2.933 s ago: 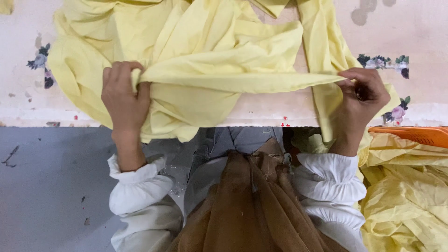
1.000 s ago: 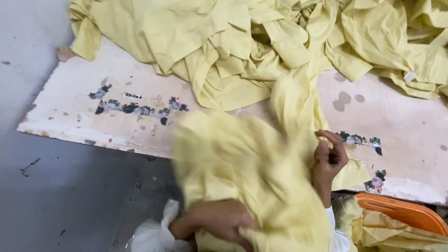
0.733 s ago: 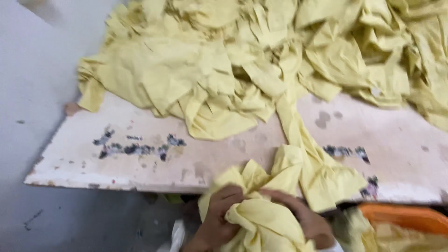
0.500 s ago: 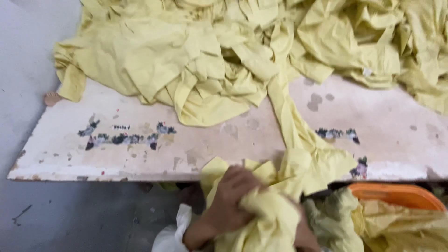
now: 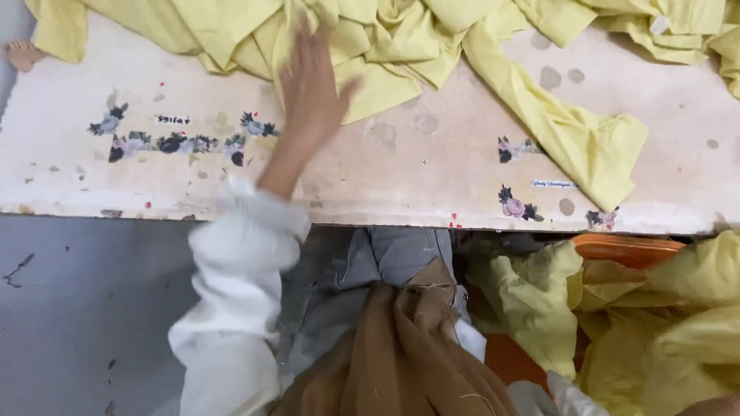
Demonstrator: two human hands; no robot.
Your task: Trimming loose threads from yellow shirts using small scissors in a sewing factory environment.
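Left hand: our left hand (image 5: 312,81) reaches toward the upper middle of the frame, fingers spread wide and holding nothing, fingertips at the near edge of the heap of pale yellow cloth pieces (image 5: 362,31). It is blurred, so we cannot tell whether it touches the cloth.

Right hand: we cannot see it; only a bit of skin shows at the lower right corner, too little to tell.

Cloth on the worktop: the heap runs along the top edge of the frame. One long yellow strip (image 5: 570,131) trails from it down to the right, ending close to the front edge.

Worktop: a worn whitish board with small flower stickers (image 5: 193,142), stains and scuffed paint.

Below the edge: an orange plastic basket (image 5: 624,246) at lower right, with more yellow cloth (image 5: 678,316) bunched in it and over its rim.

Risk: the pieces overlap, so we judge that a pull on one fold could drag its neighbours along. The trailing strip lies near the edge and might slide off if the heap shifts.

Count: one hand clearly in view; one worktop; one basket; four sticker clusters that we can make out; the cloth pieces are too tangled to count.
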